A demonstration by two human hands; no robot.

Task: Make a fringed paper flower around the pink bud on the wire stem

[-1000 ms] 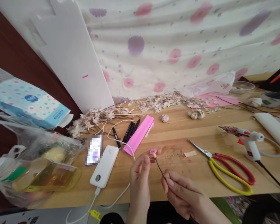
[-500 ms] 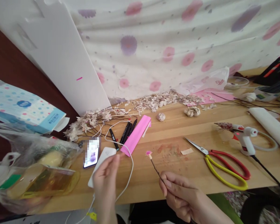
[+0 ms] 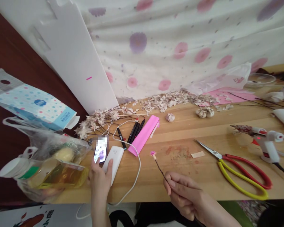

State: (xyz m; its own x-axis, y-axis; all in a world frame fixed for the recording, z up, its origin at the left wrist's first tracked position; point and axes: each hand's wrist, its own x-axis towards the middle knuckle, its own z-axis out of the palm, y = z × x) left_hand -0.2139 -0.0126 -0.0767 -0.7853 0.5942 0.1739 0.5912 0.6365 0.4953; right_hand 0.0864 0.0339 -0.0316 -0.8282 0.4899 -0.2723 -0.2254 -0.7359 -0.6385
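My left hand (image 3: 100, 176) is at the lit phone (image 3: 101, 148), a fingertip at the lower part of its screen. Its thumb reaches over the white power bank (image 3: 115, 160) lying beside the phone; the fingers are apart and hold nothing. In a pinch between thumb and fingers, my right hand (image 3: 183, 192) has a thin dark flower stem (image 3: 159, 168). The stem tilts up to the left and bears a small pink paper-like flower tip (image 3: 153, 154). Right of that hand lie scissors (image 3: 234, 164) with red and yellow handles, blades spread slightly.
Folded pink paper (image 3: 144, 135), black markers (image 3: 133, 132) and a white cable (image 3: 139, 170) lie mid-table. A glue gun (image 3: 266, 142) stands at right. Garlic bulbs (image 3: 204, 112) and peelings (image 3: 168, 101) are at the back. A plastic bag with a bottle (image 3: 21, 170) fills the left.
My left hand has moved left and up onto the phone. The view has shifted, so the table things appear further right. My right hand still has the flower stem.
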